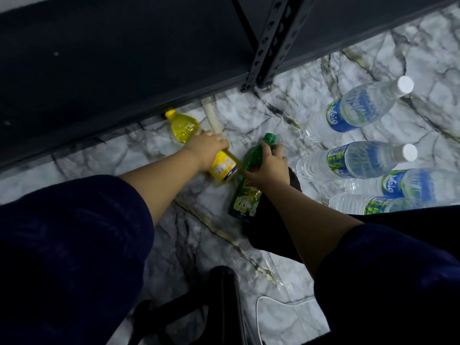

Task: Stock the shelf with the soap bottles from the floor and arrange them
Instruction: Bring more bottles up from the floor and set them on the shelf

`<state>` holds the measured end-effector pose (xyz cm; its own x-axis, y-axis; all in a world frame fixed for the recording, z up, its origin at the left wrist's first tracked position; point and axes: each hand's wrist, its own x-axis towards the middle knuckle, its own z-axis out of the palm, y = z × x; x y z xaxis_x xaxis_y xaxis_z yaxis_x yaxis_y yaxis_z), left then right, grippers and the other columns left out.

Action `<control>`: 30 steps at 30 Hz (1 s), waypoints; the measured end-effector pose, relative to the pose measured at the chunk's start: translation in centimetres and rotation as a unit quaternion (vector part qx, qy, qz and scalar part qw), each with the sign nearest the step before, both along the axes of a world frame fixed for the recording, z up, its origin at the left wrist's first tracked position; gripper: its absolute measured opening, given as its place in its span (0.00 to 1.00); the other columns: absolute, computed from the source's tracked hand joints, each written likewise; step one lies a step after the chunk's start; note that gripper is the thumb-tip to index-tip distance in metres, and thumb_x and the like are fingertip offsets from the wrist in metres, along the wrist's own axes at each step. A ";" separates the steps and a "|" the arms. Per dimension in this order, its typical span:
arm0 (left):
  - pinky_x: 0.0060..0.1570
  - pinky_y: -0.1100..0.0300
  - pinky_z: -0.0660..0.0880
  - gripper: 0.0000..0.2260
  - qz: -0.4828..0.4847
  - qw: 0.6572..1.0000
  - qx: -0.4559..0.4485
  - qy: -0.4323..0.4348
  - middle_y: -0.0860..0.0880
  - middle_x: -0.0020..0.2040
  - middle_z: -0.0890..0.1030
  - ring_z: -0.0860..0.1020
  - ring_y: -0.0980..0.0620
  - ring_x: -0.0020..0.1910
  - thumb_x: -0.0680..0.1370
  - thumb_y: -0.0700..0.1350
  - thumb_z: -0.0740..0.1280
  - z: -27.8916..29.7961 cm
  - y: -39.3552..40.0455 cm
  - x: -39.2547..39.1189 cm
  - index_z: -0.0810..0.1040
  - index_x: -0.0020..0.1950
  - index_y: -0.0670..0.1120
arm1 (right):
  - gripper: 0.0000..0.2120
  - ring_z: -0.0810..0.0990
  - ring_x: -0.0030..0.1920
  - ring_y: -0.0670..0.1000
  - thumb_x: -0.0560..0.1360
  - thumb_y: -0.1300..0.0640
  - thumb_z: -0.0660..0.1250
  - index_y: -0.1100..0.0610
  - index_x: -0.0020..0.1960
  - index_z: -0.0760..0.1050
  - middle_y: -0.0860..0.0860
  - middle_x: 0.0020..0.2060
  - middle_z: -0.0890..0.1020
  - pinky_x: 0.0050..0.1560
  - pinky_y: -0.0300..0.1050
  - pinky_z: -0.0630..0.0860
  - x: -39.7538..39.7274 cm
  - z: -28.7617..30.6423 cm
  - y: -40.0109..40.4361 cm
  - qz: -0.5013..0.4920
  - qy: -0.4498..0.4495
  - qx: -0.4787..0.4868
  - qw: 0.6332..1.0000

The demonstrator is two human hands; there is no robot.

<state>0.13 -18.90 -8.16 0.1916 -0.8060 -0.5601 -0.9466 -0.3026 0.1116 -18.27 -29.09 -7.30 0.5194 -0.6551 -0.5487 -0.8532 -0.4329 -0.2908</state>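
Yellow bottle (199,143): on the floor (249,115), neck at the shelf (99,58) edge — left hand (206,151) wrapped over its middle.
Green bottle (251,175): just beside, upright, right hand (270,169) gripping below the cap.
Risk: slick plastic, one-handed lifts — likely slip, or a knock into the water bottles (356,115) nearby.

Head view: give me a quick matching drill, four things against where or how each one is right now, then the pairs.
Things:
1. yellow bottle
2. green bottle
3. water bottles
4. shelf post

States:
A. clear, white-capped, at the right
B. gripped by the right hand
C. dark perforated metal, foot on the floor
D. gripped by the left hand

Pairs: 1-D, 2-B, 3-A, 4-C
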 end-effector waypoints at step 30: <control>0.51 0.42 0.78 0.39 0.446 0.874 -0.173 0.083 0.43 0.79 0.53 0.71 0.33 0.66 0.79 0.61 0.65 -4.8 7.4 -2.2 0.45 0.83 0.59 | 0.56 0.62 0.76 0.67 0.76 0.48 0.72 0.48 0.84 0.31 0.57 0.84 0.45 0.62 0.62 0.76 3.4 -4.1 5.9 0.027 -0.019 0.007 0.999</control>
<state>-2.04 -11.51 -12.94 0.7687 -0.5050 -0.3925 -0.3140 -0.8326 0.4563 -14.89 -23.14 -11.44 0.5748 -0.6182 -0.5361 -0.8167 -0.4743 -0.3287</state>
